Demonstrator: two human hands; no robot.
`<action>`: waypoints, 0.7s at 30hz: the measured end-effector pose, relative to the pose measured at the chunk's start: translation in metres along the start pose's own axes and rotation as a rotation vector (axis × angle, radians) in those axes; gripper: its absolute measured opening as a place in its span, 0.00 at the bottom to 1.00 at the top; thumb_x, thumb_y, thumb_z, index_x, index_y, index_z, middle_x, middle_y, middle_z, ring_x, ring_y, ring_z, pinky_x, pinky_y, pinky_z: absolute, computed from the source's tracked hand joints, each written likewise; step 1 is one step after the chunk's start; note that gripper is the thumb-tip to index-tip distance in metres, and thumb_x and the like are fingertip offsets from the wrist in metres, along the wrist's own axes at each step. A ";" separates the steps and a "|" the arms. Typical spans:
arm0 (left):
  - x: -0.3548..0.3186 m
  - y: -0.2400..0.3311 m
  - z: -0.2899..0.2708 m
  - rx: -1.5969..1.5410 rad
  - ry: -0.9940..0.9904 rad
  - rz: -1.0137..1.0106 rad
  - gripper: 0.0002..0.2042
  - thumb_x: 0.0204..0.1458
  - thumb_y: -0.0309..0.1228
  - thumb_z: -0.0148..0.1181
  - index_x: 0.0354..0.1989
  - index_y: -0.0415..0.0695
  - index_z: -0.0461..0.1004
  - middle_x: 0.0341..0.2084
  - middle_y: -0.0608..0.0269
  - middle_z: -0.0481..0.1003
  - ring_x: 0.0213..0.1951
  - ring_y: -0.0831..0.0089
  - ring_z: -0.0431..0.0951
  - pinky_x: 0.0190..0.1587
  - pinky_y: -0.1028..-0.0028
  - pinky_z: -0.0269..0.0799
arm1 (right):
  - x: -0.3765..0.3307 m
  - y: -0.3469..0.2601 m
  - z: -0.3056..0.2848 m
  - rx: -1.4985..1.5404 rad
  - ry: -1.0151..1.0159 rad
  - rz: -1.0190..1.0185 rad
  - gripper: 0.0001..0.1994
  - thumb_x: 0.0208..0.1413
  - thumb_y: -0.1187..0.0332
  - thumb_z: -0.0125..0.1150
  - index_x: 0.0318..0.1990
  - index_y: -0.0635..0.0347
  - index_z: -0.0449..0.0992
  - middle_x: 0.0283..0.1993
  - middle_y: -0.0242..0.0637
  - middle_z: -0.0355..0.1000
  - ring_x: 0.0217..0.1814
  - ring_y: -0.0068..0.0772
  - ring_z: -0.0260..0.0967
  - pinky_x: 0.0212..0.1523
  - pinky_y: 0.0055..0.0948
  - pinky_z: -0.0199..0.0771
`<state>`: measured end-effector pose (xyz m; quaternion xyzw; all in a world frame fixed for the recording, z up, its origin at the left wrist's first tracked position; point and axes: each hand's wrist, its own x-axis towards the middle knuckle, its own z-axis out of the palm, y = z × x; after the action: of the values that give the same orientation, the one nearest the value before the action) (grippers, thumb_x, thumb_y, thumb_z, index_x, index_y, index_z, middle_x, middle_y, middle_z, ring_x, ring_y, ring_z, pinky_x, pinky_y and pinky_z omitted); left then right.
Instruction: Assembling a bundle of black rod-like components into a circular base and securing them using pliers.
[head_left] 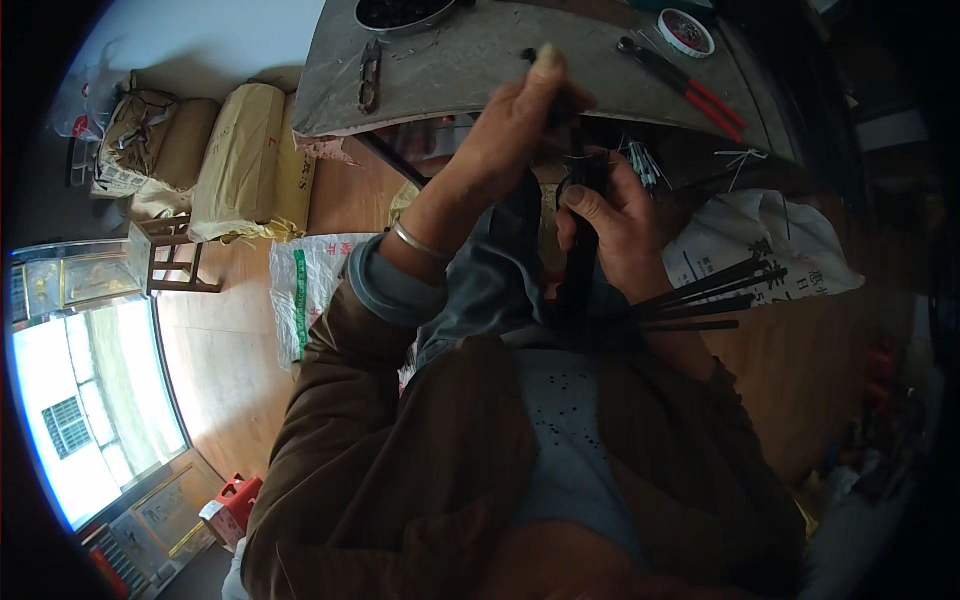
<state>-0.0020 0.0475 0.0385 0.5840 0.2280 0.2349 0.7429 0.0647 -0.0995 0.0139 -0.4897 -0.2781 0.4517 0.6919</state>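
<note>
My right hand (612, 228) grips a bundle of thin black rods (580, 262) held upright in front of my chest. More black rods (712, 298) fan out to the right below that hand. My left hand (520, 118) is raised above the bundle, thumb up, pinching a small dark piece (529, 54) at the top of it. A silver bangle (418, 243) circles my left wrist. Both hands work just in front of a grey worktable (480, 70).
On the table lie red-handled pliers (690, 92), small snips (370, 76), a dark bowl (402, 14) and a round tin (686, 30). White woven sacks (305, 290) lie on the wooden floor; tan wrapped bundles (240, 160) and a small wooden stool (165, 255) stand to the left.
</note>
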 end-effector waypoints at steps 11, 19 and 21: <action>0.007 -0.021 -0.005 -0.053 -0.254 -0.033 0.22 0.57 0.46 0.56 0.44 0.36 0.73 0.31 0.63 0.75 0.33 0.77 0.72 0.37 0.79 0.68 | 0.001 0.001 -0.006 0.035 0.049 0.079 0.11 0.56 0.68 0.58 0.43 0.63 0.67 0.31 0.33 0.66 0.24 0.23 0.64 0.23 0.25 0.66; 0.005 -0.016 -0.010 -0.112 -0.319 -0.018 0.19 0.60 0.38 0.53 0.52 0.36 0.70 0.36 0.61 0.76 0.41 0.75 0.74 0.48 0.74 0.69 | 0.006 -0.001 0.000 0.037 0.072 0.092 0.10 0.56 0.67 0.59 0.40 0.63 0.68 0.30 0.33 0.65 0.22 0.22 0.63 0.22 0.24 0.64; 0.006 -0.018 -0.007 -0.105 -0.299 -0.022 0.18 0.59 0.38 0.54 0.51 0.36 0.70 0.36 0.61 0.76 0.41 0.75 0.74 0.47 0.74 0.69 | 0.006 -0.002 -0.001 0.030 0.080 0.096 0.10 0.56 0.67 0.59 0.40 0.62 0.68 0.30 0.33 0.65 0.22 0.22 0.63 0.22 0.24 0.64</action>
<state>0.0000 0.0535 0.0193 0.5703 0.1084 0.1488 0.8006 0.0690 -0.0945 0.0150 -0.5097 -0.2199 0.4685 0.6873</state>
